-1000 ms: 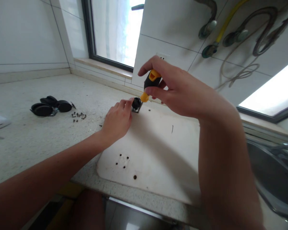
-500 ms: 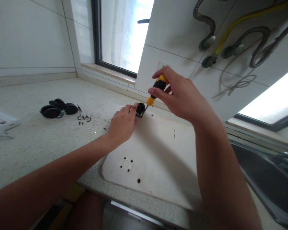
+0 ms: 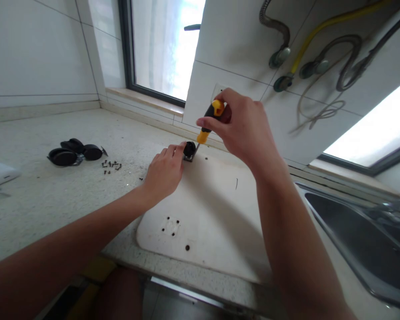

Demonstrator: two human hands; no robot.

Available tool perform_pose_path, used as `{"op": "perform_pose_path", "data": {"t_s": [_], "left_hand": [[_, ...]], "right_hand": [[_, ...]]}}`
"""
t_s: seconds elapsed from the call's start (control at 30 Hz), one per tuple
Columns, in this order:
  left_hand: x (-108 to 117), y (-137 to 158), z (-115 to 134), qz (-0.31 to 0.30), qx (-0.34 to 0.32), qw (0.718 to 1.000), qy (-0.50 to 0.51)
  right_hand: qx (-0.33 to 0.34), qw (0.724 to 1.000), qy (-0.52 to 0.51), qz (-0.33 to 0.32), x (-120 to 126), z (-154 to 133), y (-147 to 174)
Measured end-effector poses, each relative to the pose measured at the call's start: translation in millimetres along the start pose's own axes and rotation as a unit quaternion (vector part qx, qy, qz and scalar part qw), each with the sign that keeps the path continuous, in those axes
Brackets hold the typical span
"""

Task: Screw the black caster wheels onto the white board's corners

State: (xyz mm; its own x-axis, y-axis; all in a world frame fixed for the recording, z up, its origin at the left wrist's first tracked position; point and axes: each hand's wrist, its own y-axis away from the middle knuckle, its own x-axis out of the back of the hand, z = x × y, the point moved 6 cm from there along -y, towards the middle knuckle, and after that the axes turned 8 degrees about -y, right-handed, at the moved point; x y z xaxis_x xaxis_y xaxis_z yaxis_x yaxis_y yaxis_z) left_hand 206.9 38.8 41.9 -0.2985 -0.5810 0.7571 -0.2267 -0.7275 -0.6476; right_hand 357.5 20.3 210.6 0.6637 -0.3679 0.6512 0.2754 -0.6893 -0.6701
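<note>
My right hand [image 3: 242, 126] is closed around the yellow and black handle of a screwdriver [image 3: 203, 133]. Its shaft slants down to the metal base plate of a black caster wheel [image 3: 190, 149]. My left hand [image 3: 166, 168] presses its fingers against the left side of that caster, holding it at the far left corner of a white board [image 3: 213, 213]. The board lies flat on the counter. A group of screw holes [image 3: 171, 226] shows at its near left corner. Whether a screw sits under the screwdriver tip is too small to tell.
Several loose black casters [image 3: 74, 152] lie on the speckled counter [image 3: 86, 195] at left, beside a scatter of small screws [image 3: 111, 166]. A white plastic object [image 3: 2, 172] is at the far left edge. To the right is a metal sink [image 3: 360, 249]; hoses [image 3: 315, 35] run along the wall.
The view has shifted slightly to the right. My right hand's grip on the screwdriver handle has turned a little; my left hand stays at the caster.
</note>
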Motion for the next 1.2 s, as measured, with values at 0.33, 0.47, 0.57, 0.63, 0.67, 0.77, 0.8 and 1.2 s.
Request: {"op": "perform_pose_path", "data": {"t_s": [0.33,0.47,0.57,0.63,0.67,0.77,0.8,1.2], "left_hand": [[-4,-1,-3,0.012,0.003,1.000,0.021],[-5,-1,-4,0.013,-0.002,1.000,0.022],[-5,-1,-4,0.016,-0.010,1.000,0.015],[-6,-1,-5,0.019,-0.014,1.000,0.013],[-6,-1,-5,0.022,-0.014,1.000,0.014],[-5,-1,-5,0.030,-0.014,0.999,0.020],[-5,-1,-5,0.031,-0.014,0.999,0.021],[-7,-1,-5,0.024,-0.009,0.999,0.019]], "right_hand": [[0.073,0.964,-0.221,-0.129,-12,13,-6],[0.046,0.982,-0.174,-0.054,-17,12,-8],[0.020,0.988,-0.152,-0.025,-19,10,-5],[0.015,0.987,-0.158,-0.031,-20,11,-4],[0.021,0.983,-0.176,-0.048,-21,11,-4],[0.060,0.951,-0.272,-0.137,-25,12,-3],[0.070,0.939,-0.298,-0.157,-25,12,-3],[0.045,0.975,-0.216,-0.011,-35,13,-2]]}}
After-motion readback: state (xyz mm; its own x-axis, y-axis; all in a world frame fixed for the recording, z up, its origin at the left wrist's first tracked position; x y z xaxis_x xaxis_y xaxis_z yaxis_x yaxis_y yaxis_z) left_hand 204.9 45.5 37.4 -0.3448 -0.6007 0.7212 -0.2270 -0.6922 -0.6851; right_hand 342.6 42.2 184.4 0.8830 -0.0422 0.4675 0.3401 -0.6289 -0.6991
